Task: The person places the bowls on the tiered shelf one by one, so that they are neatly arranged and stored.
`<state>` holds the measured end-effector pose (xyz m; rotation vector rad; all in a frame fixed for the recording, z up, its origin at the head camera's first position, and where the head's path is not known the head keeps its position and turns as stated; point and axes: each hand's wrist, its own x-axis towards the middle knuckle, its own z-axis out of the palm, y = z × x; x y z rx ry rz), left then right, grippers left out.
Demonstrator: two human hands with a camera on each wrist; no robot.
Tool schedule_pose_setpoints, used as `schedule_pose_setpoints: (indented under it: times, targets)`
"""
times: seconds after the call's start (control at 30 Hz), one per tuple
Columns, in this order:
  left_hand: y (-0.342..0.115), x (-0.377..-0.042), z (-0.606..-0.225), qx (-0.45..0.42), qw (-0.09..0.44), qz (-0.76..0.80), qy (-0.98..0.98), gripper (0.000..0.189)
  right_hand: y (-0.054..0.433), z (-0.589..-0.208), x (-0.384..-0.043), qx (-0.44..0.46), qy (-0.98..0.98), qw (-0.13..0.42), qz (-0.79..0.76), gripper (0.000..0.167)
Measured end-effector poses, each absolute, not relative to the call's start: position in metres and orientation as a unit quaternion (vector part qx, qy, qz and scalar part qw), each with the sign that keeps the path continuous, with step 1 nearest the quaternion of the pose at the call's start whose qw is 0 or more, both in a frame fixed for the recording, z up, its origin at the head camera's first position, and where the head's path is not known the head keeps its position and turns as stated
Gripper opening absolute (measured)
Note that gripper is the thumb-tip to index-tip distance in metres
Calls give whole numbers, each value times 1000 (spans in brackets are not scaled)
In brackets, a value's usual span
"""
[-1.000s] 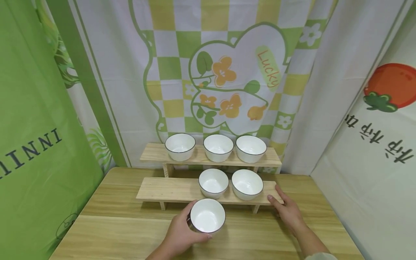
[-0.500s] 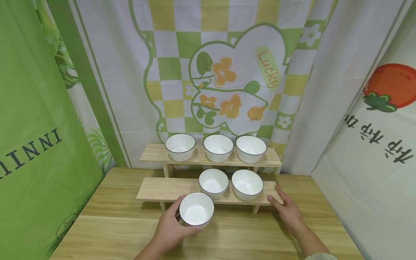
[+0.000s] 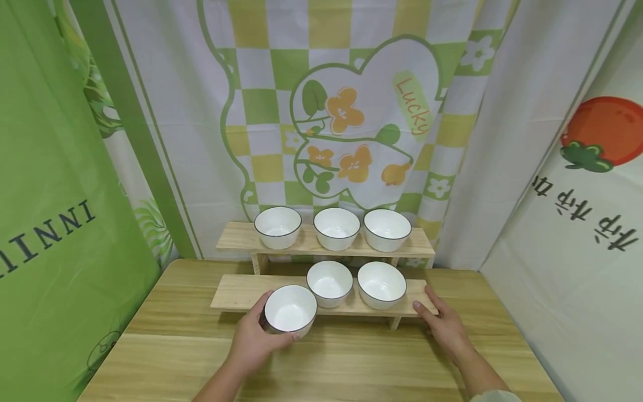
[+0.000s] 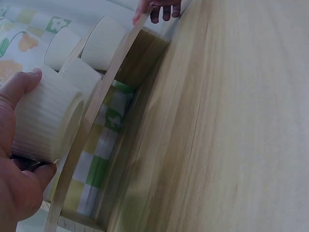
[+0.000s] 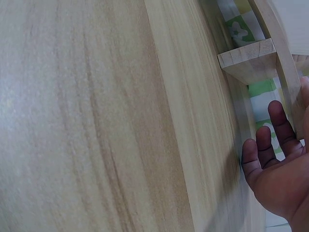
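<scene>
My left hand (image 3: 253,338) grips a white bowl (image 3: 291,309) with a dark rim, fingers at its left side and thumb at its near side. The bowl overlaps the front edge of the lower wooden shelf (image 3: 241,290) in the head view. The left wrist view shows the ribbed side of this bowl (image 4: 43,116) beside the shelf board. My right hand (image 3: 444,326) holds the lower shelf's right end between thumb and index finger. Its other fingers (image 5: 265,145) hang below the board. Two matching bowls, a middle one (image 3: 330,283) and a right one (image 3: 382,285), stand on that shelf.
Behind and higher, the upper wooden shelf (image 3: 236,237) carries three more white bowls, the left (image 3: 278,228), middle (image 3: 336,229) and right (image 3: 387,230). Both shelves stand on a wood-grain table (image 3: 351,368). Printed curtains (image 3: 191,139) hang close around the back and sides.
My left hand has carried the bowl leftward and away from me, from in front of the lower shelf to over its front edge. The right hand stays at the shelf's end.
</scene>
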<state>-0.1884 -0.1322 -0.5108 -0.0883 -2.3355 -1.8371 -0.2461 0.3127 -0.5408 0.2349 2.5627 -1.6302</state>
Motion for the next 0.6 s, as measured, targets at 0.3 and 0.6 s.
schedule_pose_setpoints:
  times: [0.3, 0.6]
  targets:
    - [-139, -202, -513, -26, 107, -595, -796, 113, 314, -542, -247, 75, 839, 46, -536, 91]
    - [-145, -216, -516, -5, 113, -613, -782, 107, 314, -542, -247, 71, 846, 39, -528, 89]
